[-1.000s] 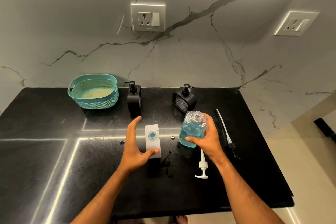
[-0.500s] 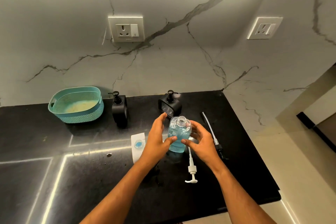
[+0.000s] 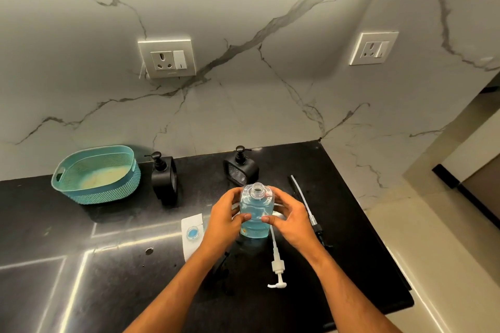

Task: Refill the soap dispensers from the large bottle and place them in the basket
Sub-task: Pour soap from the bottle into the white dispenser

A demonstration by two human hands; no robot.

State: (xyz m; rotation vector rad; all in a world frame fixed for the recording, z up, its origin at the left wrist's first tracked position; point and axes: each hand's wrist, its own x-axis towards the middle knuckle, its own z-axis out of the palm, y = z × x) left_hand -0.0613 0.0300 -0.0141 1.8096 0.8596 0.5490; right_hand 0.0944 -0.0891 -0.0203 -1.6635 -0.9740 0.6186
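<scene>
Two hands wrap the large bottle (image 3: 254, 213) at the centre of the frame: the left hand (image 3: 223, 220) curls around its left side, the right hand (image 3: 288, 220) around its right, thumbs pressed to the near face, fingers partly closed on the clear plastic. Its cap is off and its open neck points up, its long axis close to upright, with blue soap filling most of the body. It seems to stand on or just above the black counter (image 3: 81, 265); which one I cannot tell.

Just left of the left hand, lower and touching the counter, sits the white dispenser (image 3: 192, 234), its round mouth open and showing blue. That is the relation the pour depends on: the mouth lies to the left of and below the bottle's neck, nearer the left hand, so the bottle would likely need to tip leftward over it.

The white pump (image 3: 277, 265) lies flat below the bottle, its long tube running up toward the hands. A black pump with a clear tube (image 3: 308, 211) lies to the right. Two black dispensers (image 3: 165, 181) and (image 3: 240, 170) stand capped near the wall, and the teal basket (image 3: 62, 184) sits at the left of the frame, well apart from the hands, with no dispenser in it.
</scene>
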